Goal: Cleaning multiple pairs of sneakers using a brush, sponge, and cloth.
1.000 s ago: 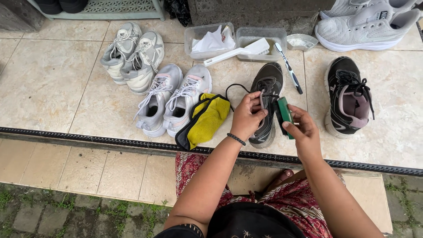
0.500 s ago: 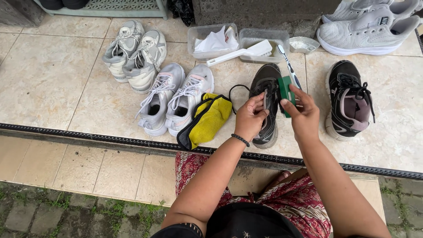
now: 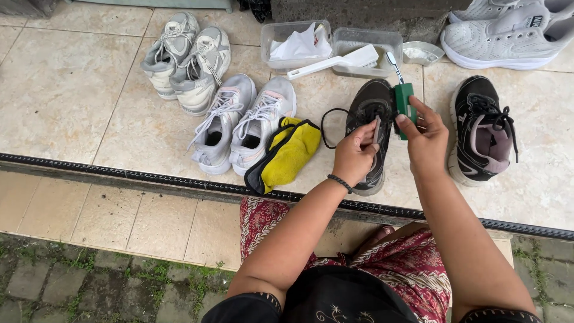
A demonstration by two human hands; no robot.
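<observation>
While seen from the head view: left hand pinched shut on a black shoelace over the dark mesh sneaker on the beige tiled floor; right hand closed around a small green rectangular block, just beside that sneaker; yellow cloth pouch close left

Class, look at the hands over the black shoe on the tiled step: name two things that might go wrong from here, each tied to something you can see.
1. The loose black lace trails over the tiles beside the black shoe; the left hand might snag it.
2. The right hand pinches the green object by its lower end only; it may slip onto the shoe.
</observation>
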